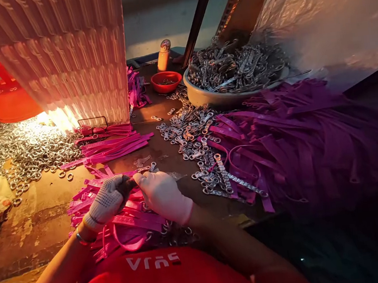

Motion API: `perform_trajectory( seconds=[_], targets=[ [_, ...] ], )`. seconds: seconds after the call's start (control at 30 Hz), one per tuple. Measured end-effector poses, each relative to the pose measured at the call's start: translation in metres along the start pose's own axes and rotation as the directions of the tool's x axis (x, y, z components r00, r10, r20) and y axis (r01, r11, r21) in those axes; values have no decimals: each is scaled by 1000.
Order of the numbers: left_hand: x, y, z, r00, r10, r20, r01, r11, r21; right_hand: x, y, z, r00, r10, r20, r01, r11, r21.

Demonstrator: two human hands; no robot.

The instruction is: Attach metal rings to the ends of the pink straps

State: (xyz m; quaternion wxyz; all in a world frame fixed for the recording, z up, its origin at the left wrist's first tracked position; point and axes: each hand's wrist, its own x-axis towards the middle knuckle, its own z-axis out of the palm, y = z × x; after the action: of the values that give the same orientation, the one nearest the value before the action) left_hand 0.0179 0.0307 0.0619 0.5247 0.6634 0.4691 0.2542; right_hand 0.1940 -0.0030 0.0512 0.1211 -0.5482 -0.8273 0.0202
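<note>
My left hand (pixel 108 197), in a white glove with dark dots, is closed, its darkened fingertips pinched together. Against them press the closed fingers of my right hand (pixel 162 193), which wears a plain white glove. Whatever sits between the fingertips is too small and covered to name. A metal link piece (pixel 152 166) shows just beyond the right knuckles; whether it is held I cannot tell. Under both hands spreads a heap of pink straps (pixel 133 219), with several metal rings (pixel 188 230) near my right wrist.
A red lamp (pixel 13 101) lights a pile of metal rings (pixel 34 149) at left, beside a ribbed translucent panel (pixel 78 58). To the right lie metal link pieces (pixel 188 132), purple straps (pixel 278 139) and a basin (pixel 200 96) heaped with metal pieces. Farther back are a red bowl (pixel 167 87) and bottle (pixel 164 59).
</note>
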Motion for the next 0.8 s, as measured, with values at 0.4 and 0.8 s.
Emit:
perform_trajectory(
  seconds=[0.4, 0.8],
  targets=[
    [-4, -38, 0, 997, -75, -22, 74, 996, -53, 13, 7, -6, 989, -8, 146, -27, 972, 233],
    [-1, -32, 2, 994, 106, 19, -107, 957, 270, 16, 9, 9, 949, -127, 289, 128, 992, 14]
  ],
)
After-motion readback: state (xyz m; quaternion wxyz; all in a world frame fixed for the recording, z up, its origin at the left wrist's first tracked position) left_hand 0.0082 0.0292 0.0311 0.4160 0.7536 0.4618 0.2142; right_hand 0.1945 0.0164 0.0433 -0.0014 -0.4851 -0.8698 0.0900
